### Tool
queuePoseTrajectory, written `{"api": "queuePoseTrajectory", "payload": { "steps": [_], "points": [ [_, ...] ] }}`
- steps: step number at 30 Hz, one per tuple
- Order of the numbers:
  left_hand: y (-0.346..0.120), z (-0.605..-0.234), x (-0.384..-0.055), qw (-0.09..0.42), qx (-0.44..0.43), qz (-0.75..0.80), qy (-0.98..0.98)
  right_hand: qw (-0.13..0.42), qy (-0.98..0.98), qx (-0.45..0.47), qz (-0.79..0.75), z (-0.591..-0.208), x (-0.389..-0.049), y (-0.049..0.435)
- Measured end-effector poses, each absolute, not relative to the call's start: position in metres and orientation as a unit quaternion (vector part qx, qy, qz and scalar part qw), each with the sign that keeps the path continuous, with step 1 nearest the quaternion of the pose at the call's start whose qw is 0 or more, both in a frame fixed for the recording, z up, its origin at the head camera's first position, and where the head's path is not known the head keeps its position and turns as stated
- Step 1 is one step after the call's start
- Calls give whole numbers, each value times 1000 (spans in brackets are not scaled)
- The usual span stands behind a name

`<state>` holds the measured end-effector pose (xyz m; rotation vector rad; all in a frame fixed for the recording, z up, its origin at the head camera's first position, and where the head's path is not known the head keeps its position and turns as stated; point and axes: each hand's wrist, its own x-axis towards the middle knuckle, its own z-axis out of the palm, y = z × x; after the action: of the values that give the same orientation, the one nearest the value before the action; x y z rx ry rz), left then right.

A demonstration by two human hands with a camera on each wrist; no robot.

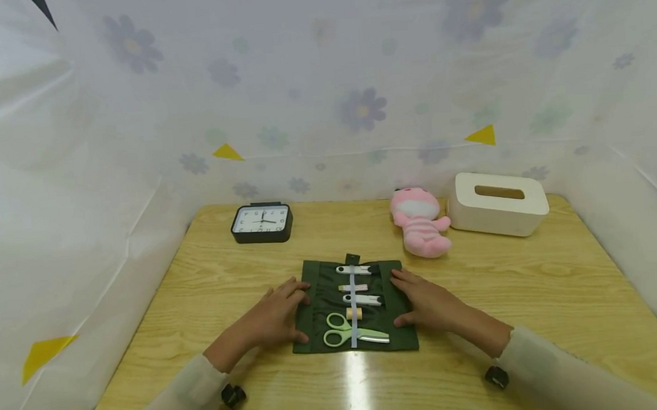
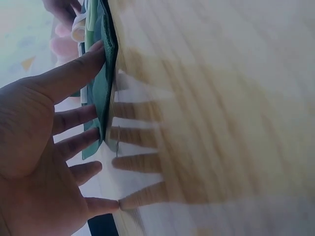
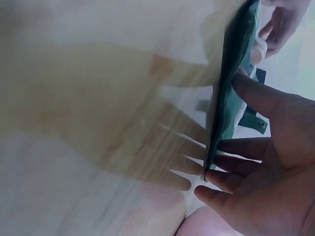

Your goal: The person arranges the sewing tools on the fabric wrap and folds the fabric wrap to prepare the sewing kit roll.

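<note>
A dark green fabric sewing roll lies unfolded on the table, its snap tab at the far edge. A pale strap crosses green-handled scissors, a thread spool, two white tools with dark ends and a small pale stick-like item. Fingers spread, my left hand touches the roll's left edge; the left wrist view shows its thumb on the green cloth. On the opposite side my right hand rests its thumb and fingertips on the right flap, fingers nearly straight.
Behind the roll, a black-framed clock sits at the back left of the wooden table. A pink plush toy lies at the back right beside a cream tissue box. Flowered white sheeting encloses the table.
</note>
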<state>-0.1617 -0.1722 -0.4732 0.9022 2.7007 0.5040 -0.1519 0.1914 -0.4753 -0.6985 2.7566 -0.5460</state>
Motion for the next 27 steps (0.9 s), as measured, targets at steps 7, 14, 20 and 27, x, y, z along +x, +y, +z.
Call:
{"api": "queuePoseTrajectory", "payload": {
  "steps": [7, 14, 20, 27],
  "points": [
    [-169, -473, -150, 85, 340, 113, 930, 114, 944, -257, -171, -477, -129, 192],
    [-166, -471, -133, 56, 395, 92, 912, 104, 934, -306, -154, -473, -104, 197],
    [-167, -473, -125, 82, 392, 104, 911, 67, 930, -346, -107, -474, -95, 202],
    [-165, -472, -124, 68, 406, 105, 905, 22, 923, -373, -95, -475, -96, 202]
  ]
}}
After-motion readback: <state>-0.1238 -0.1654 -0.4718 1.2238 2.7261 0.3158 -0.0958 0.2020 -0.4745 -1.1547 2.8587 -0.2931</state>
